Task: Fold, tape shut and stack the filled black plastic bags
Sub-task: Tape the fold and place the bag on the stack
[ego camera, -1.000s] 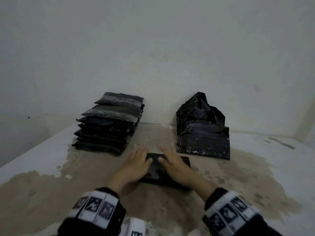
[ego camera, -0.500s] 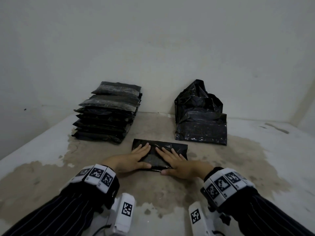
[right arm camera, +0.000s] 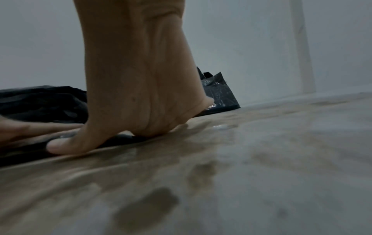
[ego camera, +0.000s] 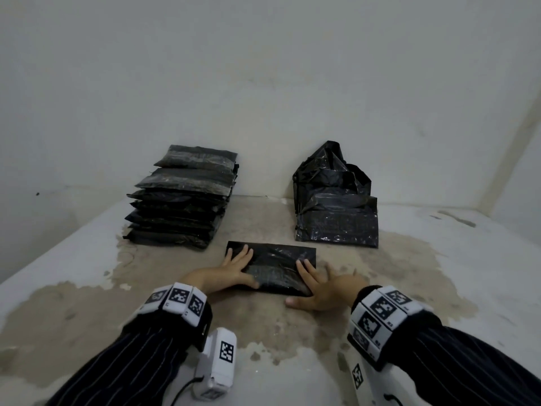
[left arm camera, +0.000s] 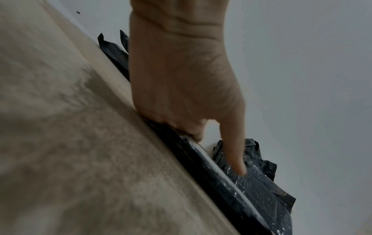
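One folded black bag (ego camera: 275, 268) lies flat on the stained worktop (ego camera: 409, 288), long axis left-right. Left hand (ego camera: 231, 269) and right hand (ego camera: 320, 285) press its ends, fingers straight, gripping nothing. Stack of sealed bags (ego camera: 181, 200) behind left; unsealed bags (ego camera: 336, 206) behind right, contents unseen.

The left hand (left arm camera: 181, 76) is pressing down on a flat black plastic bag (left arm camera: 231, 182) that is lying on the stained worktop (left arm camera: 70, 143). One straight finger (left arm camera: 233, 152) is reaching onto the bag's glossy top. More crumpled black bags (left arm camera: 259, 160) are sitting just behind, against the pale wall (left arm camera: 302, 79).
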